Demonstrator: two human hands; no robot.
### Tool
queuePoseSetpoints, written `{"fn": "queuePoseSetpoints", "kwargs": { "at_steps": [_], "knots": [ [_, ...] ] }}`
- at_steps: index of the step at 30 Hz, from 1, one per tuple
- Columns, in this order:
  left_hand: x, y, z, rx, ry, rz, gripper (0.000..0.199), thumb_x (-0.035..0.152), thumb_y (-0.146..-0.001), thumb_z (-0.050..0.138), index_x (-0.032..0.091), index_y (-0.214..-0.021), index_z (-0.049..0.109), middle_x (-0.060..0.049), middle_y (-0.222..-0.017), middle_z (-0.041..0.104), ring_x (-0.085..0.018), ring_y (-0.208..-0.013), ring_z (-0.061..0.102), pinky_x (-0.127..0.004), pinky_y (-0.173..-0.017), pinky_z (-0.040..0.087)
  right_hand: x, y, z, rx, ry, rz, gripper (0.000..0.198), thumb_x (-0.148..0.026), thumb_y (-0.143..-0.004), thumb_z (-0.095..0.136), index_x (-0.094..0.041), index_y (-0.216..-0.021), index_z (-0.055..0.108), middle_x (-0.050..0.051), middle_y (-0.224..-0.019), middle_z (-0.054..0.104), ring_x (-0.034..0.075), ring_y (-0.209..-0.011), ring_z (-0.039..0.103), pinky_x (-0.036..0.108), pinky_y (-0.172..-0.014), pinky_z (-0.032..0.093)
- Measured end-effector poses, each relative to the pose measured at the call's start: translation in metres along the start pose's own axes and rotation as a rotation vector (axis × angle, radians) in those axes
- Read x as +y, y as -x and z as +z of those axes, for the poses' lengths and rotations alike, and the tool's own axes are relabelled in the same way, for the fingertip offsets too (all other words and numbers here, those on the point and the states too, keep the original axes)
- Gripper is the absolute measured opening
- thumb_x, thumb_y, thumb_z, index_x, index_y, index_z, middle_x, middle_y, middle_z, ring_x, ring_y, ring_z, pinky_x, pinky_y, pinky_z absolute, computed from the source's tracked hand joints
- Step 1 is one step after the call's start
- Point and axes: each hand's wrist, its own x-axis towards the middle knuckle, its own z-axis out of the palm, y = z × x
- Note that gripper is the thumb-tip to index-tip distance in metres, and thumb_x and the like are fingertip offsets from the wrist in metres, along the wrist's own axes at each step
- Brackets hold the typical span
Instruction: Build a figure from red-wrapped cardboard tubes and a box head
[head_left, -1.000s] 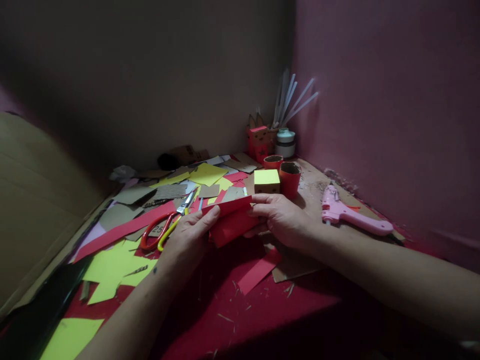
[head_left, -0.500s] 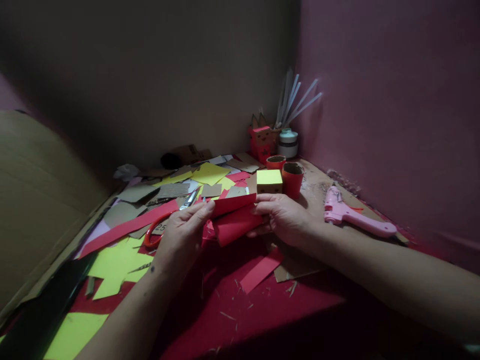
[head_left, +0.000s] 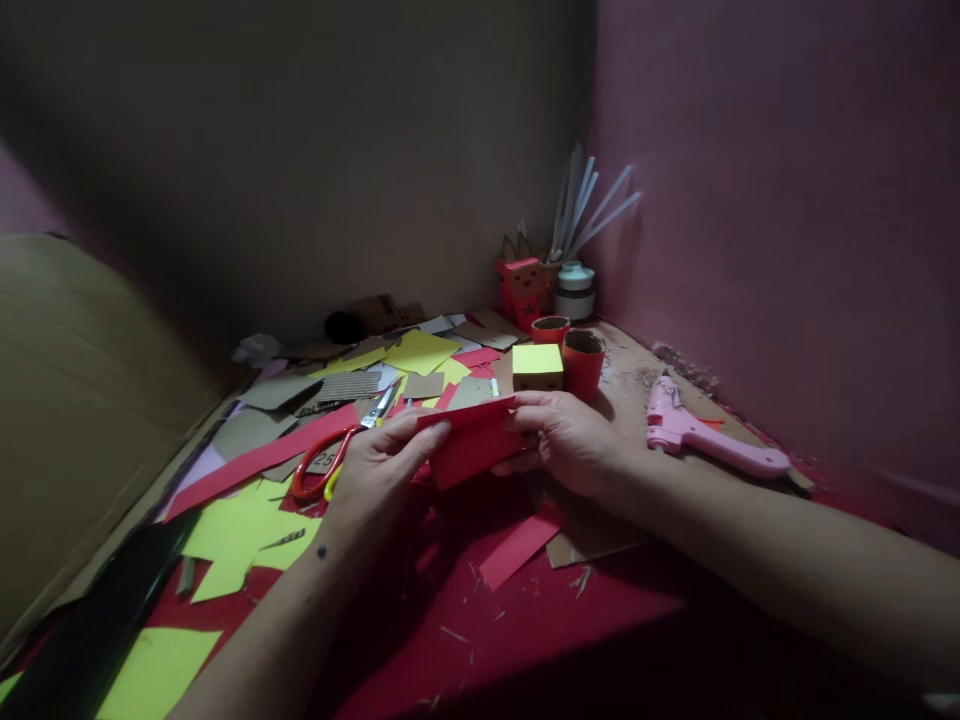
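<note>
Between my two hands is a piece of red paper (head_left: 474,445), bent round into a curved shape with a flap along its top. My left hand (head_left: 390,460) pinches its left end, thumb on the near side. At the right end, the fingers of my right hand (head_left: 559,430) grip the edge, some of them behind or under the paper. Red-handled scissors (head_left: 304,475) lie just left of my left hand, partly covered by it. A small box with a yellow top (head_left: 537,360) stands behind my right hand, beside a red-covered tube (head_left: 583,365).
A pink glue gun (head_left: 709,440) lies at the right. Yellow paper scraps (head_left: 236,535), cardboard pieces and a red strip (head_left: 262,460) cover the left side. At the back stand a red cardboard figure (head_left: 521,292), a lidded jar (head_left: 575,290) and glue sticks (head_left: 592,210).
My left hand has moved slightly right and its thumb presses lower on the paper. The red flap now sits closer against the curved part. More of the scissors shows.
</note>
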Motion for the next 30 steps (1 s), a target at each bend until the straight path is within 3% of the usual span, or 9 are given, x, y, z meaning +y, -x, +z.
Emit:
{"fn": "queuePoseSetpoints", "kwargs": {
  "at_steps": [4,12,23,30],
  "knots": [
    [0.000,0.003,0.004,-0.025,0.204,-0.071,0.032,0.037,-0.072,0.077,0.019,-0.099,0.075,-0.005,-0.087,0.077,-0.020,-0.079,0.068,-0.027,-0.071,0.054,0.000,0.002,0.002,0.012,0.040,0.017,0.026,-0.013,-0.070,0.061,-0.019,-0.093,0.072,0.006,-0.079,0.072,0.018,-0.069,0.066,0.031,-0.060,0.056],
    [0.007,0.006,0.009,0.004,0.328,-0.142,0.029,0.027,-0.069,0.078,0.015,-0.095,0.075,-0.005,-0.082,0.077,-0.018,-0.067,0.069,-0.025,-0.061,0.055,0.002,0.003,0.001,0.042,0.099,0.045,0.028,-0.015,-0.070,0.064,-0.021,-0.096,0.070,0.004,-0.075,0.067,0.017,-0.064,0.063,0.033,-0.064,0.054],
    [0.006,0.007,0.011,0.059,0.286,-0.246,0.022,0.033,-0.070,0.077,0.014,-0.079,0.072,-0.002,-0.058,0.069,-0.017,-0.052,0.064,-0.024,-0.049,0.051,0.003,0.004,0.001,0.037,0.160,0.049,0.021,-0.017,-0.070,0.065,-0.019,-0.091,0.068,0.004,-0.071,0.065,0.019,-0.067,0.065,0.034,-0.067,0.054],
    [0.003,0.005,0.014,0.077,0.281,-0.273,0.025,0.033,-0.065,0.079,0.015,-0.079,0.068,-0.002,-0.066,0.069,-0.017,-0.058,0.064,-0.028,-0.056,0.053,0.005,0.004,0.001,0.054,0.145,0.034,0.021,-0.015,-0.070,0.064,-0.021,-0.089,0.068,0.004,-0.076,0.069,0.017,-0.063,0.065,0.034,-0.066,0.054]
  ]
}}
